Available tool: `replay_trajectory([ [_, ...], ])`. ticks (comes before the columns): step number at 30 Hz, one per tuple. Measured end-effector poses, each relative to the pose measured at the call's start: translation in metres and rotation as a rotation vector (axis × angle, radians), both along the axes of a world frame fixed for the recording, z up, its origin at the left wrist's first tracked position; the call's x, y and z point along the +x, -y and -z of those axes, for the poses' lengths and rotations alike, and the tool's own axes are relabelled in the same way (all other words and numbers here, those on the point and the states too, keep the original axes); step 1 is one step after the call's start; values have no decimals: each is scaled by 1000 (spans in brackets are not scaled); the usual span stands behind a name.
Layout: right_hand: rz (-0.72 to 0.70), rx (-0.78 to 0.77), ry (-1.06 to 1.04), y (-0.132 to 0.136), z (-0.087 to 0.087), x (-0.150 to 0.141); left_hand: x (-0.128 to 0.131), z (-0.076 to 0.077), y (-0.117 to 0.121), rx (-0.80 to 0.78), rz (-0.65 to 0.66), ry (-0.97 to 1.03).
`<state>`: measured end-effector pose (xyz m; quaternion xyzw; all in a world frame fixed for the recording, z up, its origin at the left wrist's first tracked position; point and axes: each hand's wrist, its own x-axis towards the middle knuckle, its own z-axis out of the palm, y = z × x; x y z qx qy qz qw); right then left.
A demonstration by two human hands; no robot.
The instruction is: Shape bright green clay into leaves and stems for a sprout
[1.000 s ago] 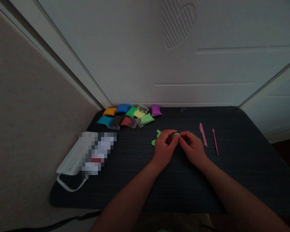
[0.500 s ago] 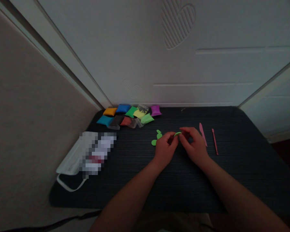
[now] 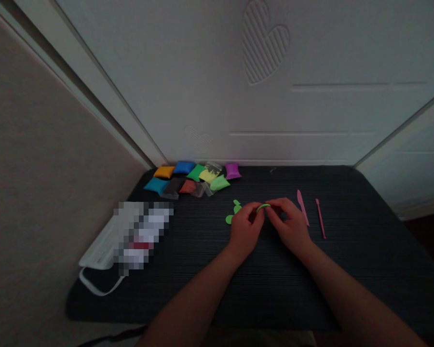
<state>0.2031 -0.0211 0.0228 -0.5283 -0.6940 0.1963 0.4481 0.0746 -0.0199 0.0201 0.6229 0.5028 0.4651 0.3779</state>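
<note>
A thin piece of light-green modelling clay (image 3: 264, 206) is pinched between my two hands above the table, seen almost edge-on with a slight upward bow. My left hand (image 3: 246, 225) grips its left end between thumb and fingers. On the other end, the fingertips of my right hand (image 3: 288, 220) are closed. Just left of my left hand, flat green clay pieces (image 3: 229, 220) lie on the table, partly covered by that hand. To the right of my right hand are a pink plastic knife (image 3: 302, 207) and a thin pink modelling tool (image 3: 320, 219).
Several packets of coloured clay (image 3: 183, 167) lie along the back left of the dark table (image 3: 198, 270). At the left edge rests a white pouch-like item with a strap (image 3: 99, 250), partly blurred out. A white panel with embossed hearts (image 3: 265, 43) rises behind the table.
Between my fingers the green clay piece has turned and now shows as a longer, thin arc. My right hand shifted slightly right, and the whole view has tilted up a little.
</note>
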Motion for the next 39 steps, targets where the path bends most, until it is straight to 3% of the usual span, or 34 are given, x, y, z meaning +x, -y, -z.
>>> replay_trajectory([
  [17, -10, -12, -4, 0, 0, 0, -3, 3, 0, 126, -27, -145],
  [39, -9, -7, -38, -2, -2, 3, -1, 8, -3, 84, -35, -138],
])
